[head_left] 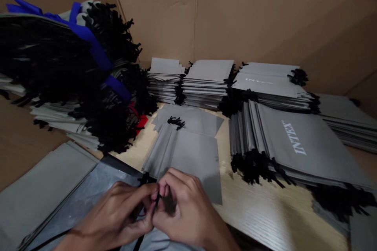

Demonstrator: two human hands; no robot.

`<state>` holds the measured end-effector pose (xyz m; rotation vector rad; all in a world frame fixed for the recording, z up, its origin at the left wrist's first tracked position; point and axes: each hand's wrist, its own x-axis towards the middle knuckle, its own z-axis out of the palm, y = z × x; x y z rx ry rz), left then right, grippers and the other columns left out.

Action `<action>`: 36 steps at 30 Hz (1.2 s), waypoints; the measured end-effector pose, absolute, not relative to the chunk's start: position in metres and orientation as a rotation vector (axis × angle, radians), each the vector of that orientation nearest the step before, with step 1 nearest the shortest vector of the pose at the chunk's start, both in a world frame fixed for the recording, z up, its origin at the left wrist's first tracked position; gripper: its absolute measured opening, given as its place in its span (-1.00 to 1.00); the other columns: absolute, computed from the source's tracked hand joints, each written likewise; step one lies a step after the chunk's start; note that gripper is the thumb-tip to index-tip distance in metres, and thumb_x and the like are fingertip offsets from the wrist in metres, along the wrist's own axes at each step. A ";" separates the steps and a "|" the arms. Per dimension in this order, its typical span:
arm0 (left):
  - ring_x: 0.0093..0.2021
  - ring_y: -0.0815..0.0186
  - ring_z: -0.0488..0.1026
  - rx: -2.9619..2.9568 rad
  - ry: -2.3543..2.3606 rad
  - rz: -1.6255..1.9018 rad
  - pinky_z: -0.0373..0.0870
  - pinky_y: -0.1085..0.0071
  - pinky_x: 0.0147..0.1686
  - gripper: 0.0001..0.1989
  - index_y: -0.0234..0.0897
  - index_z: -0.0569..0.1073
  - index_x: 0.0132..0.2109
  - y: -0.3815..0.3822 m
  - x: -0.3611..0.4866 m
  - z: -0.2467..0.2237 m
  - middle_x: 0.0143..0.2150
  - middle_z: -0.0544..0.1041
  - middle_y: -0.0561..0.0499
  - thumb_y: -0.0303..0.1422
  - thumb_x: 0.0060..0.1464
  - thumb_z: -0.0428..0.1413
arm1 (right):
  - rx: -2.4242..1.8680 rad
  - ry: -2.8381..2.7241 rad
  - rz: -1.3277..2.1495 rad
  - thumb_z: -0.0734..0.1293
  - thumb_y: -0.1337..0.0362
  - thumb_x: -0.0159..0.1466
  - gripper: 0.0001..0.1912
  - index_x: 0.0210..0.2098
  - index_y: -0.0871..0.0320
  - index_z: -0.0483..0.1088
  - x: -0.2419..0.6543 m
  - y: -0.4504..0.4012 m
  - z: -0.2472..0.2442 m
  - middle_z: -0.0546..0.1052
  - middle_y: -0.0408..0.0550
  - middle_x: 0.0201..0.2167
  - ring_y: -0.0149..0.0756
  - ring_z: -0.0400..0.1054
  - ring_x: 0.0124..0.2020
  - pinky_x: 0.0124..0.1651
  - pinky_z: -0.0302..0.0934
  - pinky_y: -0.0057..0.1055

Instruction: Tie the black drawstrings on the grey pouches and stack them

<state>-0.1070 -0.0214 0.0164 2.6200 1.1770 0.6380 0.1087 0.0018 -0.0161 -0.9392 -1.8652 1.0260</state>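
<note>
My left hand (pixel 118 210) and my right hand (pixel 190 204) meet at the bottom middle, fingertips together. Both pinch a thin black cord (pixel 158 199) between thumb and fingers. A length of dark cord runs from the lower left under my left wrist. Just beyond my hands lies a small set of grey fabric pouches (pixel 194 153), with a tuft of black cord ends (pixel 176 122) at the far edge. Grey cloth shows beneath my hands, largely hidden by them; whether the cord is attached to it I cannot tell.
Stacks of grey pouches with black cord ends stand along the back, one stack (pixel 208 71) at the middle. Right, a larger pile (pixel 297 141) reads INTEX. At left rise bundles tied with blue strips (pixel 91 43). Cardboard walls (pixel 250 19) enclose the wooden tabletop (pixel 265 215).
</note>
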 end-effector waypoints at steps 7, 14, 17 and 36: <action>-0.56 0.37 0.66 2.698 1.147 0.710 0.53 0.46 -0.37 -0.39 -0.12 0.34 0.34 -0.020 -0.101 0.012 -0.48 0.66 0.28 -0.62 0.19 0.10 | -0.787 -1.786 1.291 0.33 0.45 -0.01 -0.78 -0.40 0.06 0.30 0.117 0.017 -0.006 0.35 -0.31 -0.44 -0.46 0.24 -0.45 -0.37 0.12 -0.52; -0.62 0.41 0.57 2.566 1.145 0.988 0.53 0.52 -0.39 -0.46 -0.12 0.48 0.22 -0.013 -0.094 0.004 -0.52 0.63 0.26 -0.61 0.12 0.18 | -0.733 -1.571 1.674 0.31 0.41 0.03 -0.87 -0.40 0.08 0.39 0.119 0.024 -0.006 0.28 -0.30 -0.51 -0.44 0.11 -0.47 -0.47 -0.02 -0.52; -0.64 0.45 0.50 2.414 1.156 1.060 0.48 0.56 -0.44 -0.61 -0.16 0.53 0.08 -0.011 -0.089 -0.001 -0.56 0.57 0.26 -0.56 0.13 0.20 | -0.739 -1.477 1.870 0.32 0.33 0.06 -0.90 -0.38 0.11 0.42 0.121 0.029 -0.005 0.29 -0.28 -0.51 -0.43 0.09 -0.45 -0.43 -0.04 -0.48; -0.62 0.46 0.49 2.139 1.243 0.928 0.43 0.65 -0.53 -0.89 -0.14 0.46 -0.11 0.003 -0.081 0.017 -0.55 0.55 0.25 -0.47 0.32 0.17 | -0.891 -1.347 1.753 0.36 0.29 0.08 -0.90 -0.39 0.09 0.35 0.125 0.029 0.003 0.25 -0.30 -0.53 -0.43 0.09 -0.47 -0.43 -0.05 -0.47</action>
